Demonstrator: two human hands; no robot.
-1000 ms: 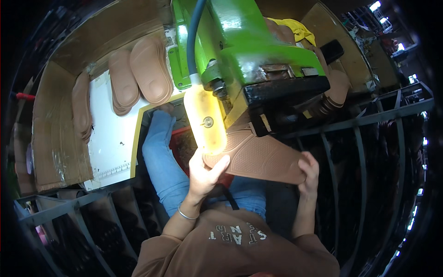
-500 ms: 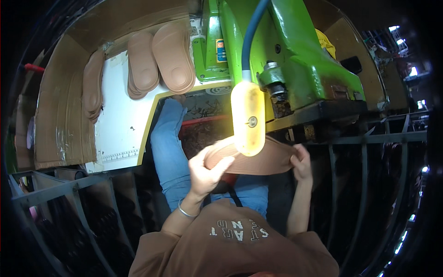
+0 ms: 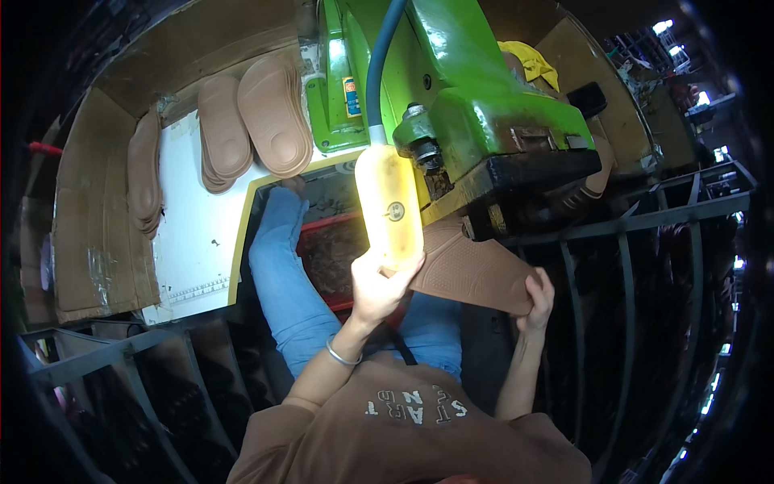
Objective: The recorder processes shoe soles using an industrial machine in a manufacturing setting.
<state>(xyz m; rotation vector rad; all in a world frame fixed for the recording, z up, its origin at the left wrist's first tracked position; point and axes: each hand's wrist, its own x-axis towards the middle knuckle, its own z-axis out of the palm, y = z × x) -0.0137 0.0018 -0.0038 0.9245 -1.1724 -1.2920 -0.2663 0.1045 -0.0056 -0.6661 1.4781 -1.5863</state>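
The left hand (image 3: 379,282) is wrapped around the lower end of a glowing yellow lamp (image 3: 389,206), fingers curled on its rim, while the right hand (image 3: 538,298) pinches the far corner of a brown sole sheet (image 3: 476,270) whose textured face points up. The sheet stretches between the two hands, its upper edge tucked under the black head of the green machine (image 3: 476,113) just above them. Directly beneath the left hand, a red crate (image 3: 326,222) sits between the person's knees; it holds dark brown scraps, though what they are exactly is hard to tell. Up and to the left of that hand, a white surface (image 3: 193,242) carries stacks of tan insoles (image 3: 270,113), leaning against a cardboard wall (image 3: 89,210) that closes off that side. The surface ends in a yellow-edged cut-out that runs close beside the blue-trousered leg (image 3: 286,282). To the right of the right hand, dark metal rack bars (image 3: 645,218) stand close, leaving little room on that side; more bars cross below the left elbow. The open room lies mainly in the gap over the lap, between crate and machine.
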